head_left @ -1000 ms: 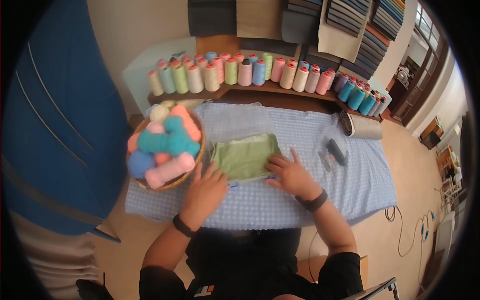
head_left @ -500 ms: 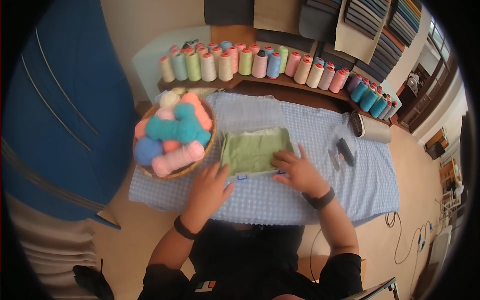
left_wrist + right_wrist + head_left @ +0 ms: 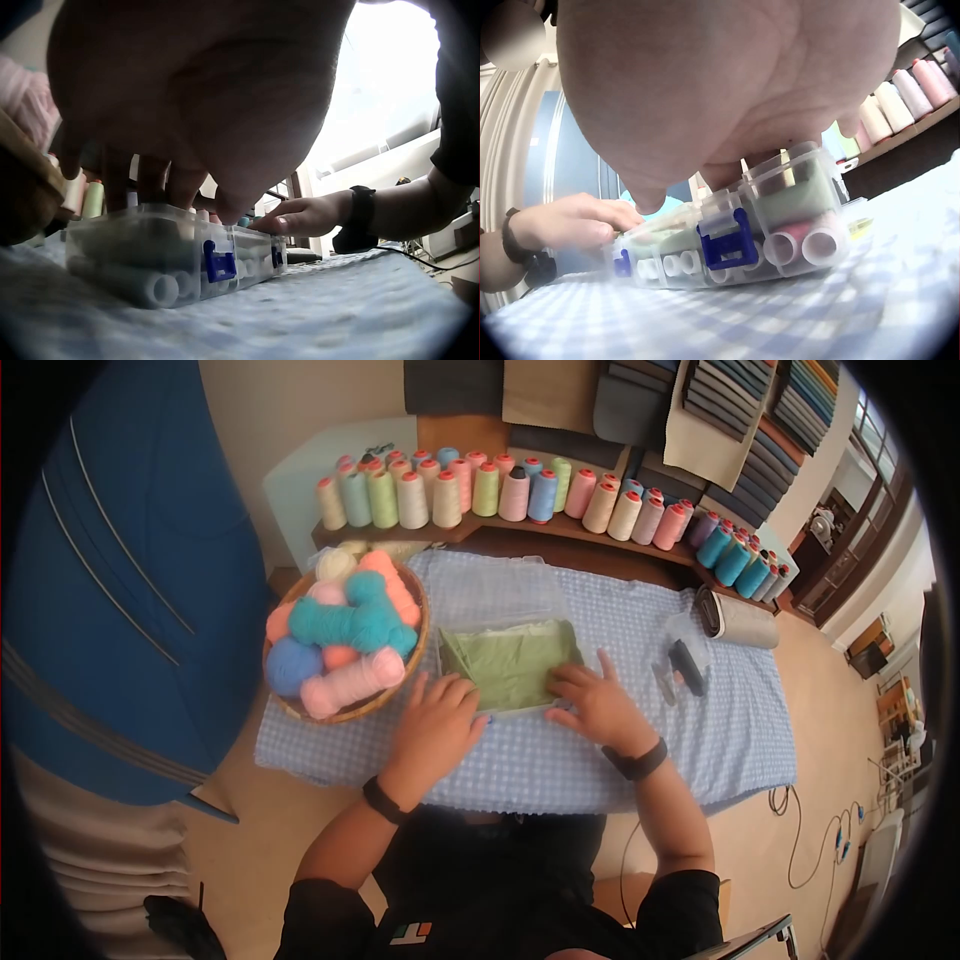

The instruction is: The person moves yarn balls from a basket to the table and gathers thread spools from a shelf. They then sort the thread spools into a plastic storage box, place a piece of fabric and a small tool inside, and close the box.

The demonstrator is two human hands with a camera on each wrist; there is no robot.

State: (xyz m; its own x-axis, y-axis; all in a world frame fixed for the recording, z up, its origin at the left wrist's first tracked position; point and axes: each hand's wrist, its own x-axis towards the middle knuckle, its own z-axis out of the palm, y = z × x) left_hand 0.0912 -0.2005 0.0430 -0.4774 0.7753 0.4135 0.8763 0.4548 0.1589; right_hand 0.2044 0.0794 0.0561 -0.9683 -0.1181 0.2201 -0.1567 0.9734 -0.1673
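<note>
left hand [image 3: 432,732], right hand [image 3: 603,708] at 1 box [image 3: 135,259] | 1 green cloth [image 3: 512,668] | 2 latches [image 3: 730,241]

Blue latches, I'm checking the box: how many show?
2 on the front of the box: one latch nearer the left hand, one nearer the right hand. Others may be hidden.

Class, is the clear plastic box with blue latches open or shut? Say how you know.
Open: the clear plastic lid lies back behind the box, and green cloth shows uncovered inside it.
</note>
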